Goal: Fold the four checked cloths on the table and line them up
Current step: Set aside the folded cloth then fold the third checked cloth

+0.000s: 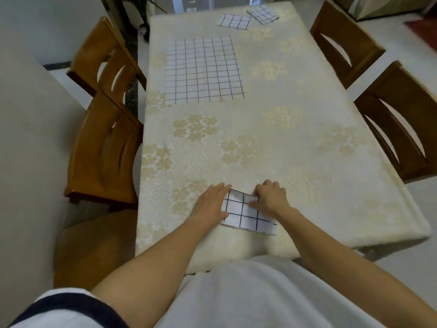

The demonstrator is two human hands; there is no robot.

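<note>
A small folded white cloth with dark checks (246, 215) lies near the table's front edge. My left hand (210, 205) lies flat with straight fingers along the cloth's left edge. My right hand (269, 197) has curled fingers and pinches the cloth's far right corner. A large checked cloth (203, 69) lies spread flat at the middle left of the table. Two small folded checked cloths sit at the far end, one (234, 21) square to the table, the other (262, 14) turned at an angle beside it.
The table (295, 138) wears a cream cover with pale gold flowers. Two wooden chairs (104, 147) stand along its left side and two more chairs (397, 129) along its right. A pale wall lies at the far left.
</note>
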